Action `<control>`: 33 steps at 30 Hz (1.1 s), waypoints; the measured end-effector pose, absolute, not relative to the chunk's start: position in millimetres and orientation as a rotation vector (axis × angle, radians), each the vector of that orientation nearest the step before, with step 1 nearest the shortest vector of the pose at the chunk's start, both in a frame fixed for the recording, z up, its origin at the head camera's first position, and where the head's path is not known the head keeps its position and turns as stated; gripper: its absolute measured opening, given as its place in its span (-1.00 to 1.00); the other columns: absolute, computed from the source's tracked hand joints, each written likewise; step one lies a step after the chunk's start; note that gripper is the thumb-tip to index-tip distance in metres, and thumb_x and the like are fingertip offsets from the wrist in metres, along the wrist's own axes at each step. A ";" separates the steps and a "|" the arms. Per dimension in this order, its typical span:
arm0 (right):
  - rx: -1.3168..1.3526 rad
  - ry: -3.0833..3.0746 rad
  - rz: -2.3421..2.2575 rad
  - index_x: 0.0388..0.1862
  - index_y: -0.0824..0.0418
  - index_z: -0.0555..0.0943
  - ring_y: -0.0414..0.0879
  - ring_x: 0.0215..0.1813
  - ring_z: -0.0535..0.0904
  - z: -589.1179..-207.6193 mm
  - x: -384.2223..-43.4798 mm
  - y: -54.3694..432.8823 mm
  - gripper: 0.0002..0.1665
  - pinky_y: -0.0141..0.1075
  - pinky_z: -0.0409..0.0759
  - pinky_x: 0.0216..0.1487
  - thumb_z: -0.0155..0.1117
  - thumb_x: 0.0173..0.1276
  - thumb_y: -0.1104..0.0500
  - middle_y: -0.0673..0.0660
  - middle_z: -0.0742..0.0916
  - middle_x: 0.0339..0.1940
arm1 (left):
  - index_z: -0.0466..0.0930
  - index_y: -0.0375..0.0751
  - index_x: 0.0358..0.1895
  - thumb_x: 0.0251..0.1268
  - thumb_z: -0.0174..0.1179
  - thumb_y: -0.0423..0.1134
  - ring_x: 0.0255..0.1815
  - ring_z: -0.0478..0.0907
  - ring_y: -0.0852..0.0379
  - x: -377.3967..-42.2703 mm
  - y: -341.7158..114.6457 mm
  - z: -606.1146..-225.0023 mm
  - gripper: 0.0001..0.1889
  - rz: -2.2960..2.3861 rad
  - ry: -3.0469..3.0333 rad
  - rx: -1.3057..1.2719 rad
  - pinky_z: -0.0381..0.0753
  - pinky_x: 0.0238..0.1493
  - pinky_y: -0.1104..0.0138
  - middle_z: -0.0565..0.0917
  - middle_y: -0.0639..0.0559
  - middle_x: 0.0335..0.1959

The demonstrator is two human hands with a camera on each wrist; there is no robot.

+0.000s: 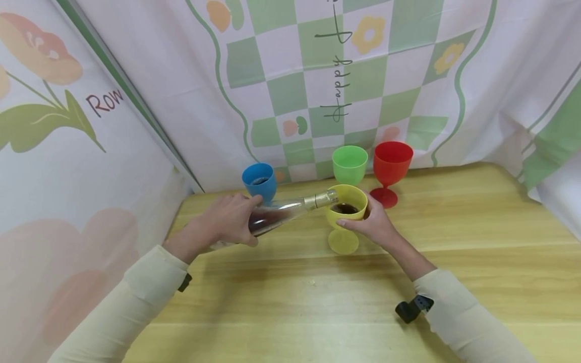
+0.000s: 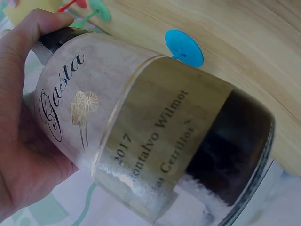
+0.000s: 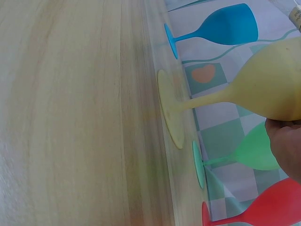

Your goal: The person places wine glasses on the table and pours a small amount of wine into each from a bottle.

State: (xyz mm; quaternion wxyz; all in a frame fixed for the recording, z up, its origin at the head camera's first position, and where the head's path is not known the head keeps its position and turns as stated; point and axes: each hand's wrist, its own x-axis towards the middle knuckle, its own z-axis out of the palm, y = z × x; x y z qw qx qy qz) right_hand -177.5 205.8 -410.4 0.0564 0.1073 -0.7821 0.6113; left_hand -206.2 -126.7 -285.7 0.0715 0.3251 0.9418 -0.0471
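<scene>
My left hand (image 1: 232, 220) grips a glass wine bottle (image 1: 279, 212) round its body, tilted with the neck toward the right. The bottle's mouth is at the rim of a yellow goblet (image 1: 335, 218), which contains dark liquid. Dark liquid also shows inside the bottle, and the left wrist view gives its white and gold label (image 2: 117, 113). With thumb and fingers round the bowl, my right hand (image 1: 375, 223) holds the yellow goblet upright. Its foot (image 3: 170, 110) is at the tabletop; whether it touches cannot be told.
Behind the bottle stands a blue goblet (image 1: 260, 187) with dark liquid in it. A green goblet (image 1: 349, 166) is behind the yellow one, and a red goblet (image 1: 391, 169) stands to its right. A patterned curtain (image 1: 327, 91) borders the wooden table (image 1: 290, 302) at the back.
</scene>
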 end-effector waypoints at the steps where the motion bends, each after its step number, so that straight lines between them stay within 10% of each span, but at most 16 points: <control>1: 0.323 -2.376 1.852 0.44 0.23 0.34 -0.19 0.19 0.49 -410.1 -177.2 205.7 -0.17 -0.55 0.55 0.11 0.49 0.22 0.27 0.21 0.56 0.28 | 0.39 -0.03 -0.02 -0.18 0.50 0.11 -0.41 0.50 0.11 -206.2 -126.9 -286.1 -0.34 -0.132 2.835 0.975 0.45 -0.40 0.33 0.57 0.06 -0.36; 15: 0.339 -2.333 1.870 0.43 0.25 0.34 -0.20 0.17 0.49 -409.7 -176.5 204.9 -0.17 -0.55 0.56 0.11 0.48 0.20 0.31 0.12 0.56 0.24 | 0.42 -0.09 0.19 -0.16 0.47 0.07 -0.54 0.43 0.17 -206.5 -134.6 -286.6 -0.24 0.108 2.879 0.944 0.35 -0.51 0.35 0.56 0.12 -0.51; 33: 0.332 -2.339 1.844 0.42 0.27 0.34 -0.21 0.17 0.49 -409.0 -175.9 203.8 -0.17 -0.58 0.54 0.11 0.48 0.20 0.32 0.21 0.56 0.27 | 0.43 -0.08 0.26 -0.17 0.45 0.09 -0.20 0.71 0.03 -204.9 -148.0 -292.3 -0.19 0.463 2.985 0.837 0.66 -0.20 0.18 0.76 -0.09 -0.04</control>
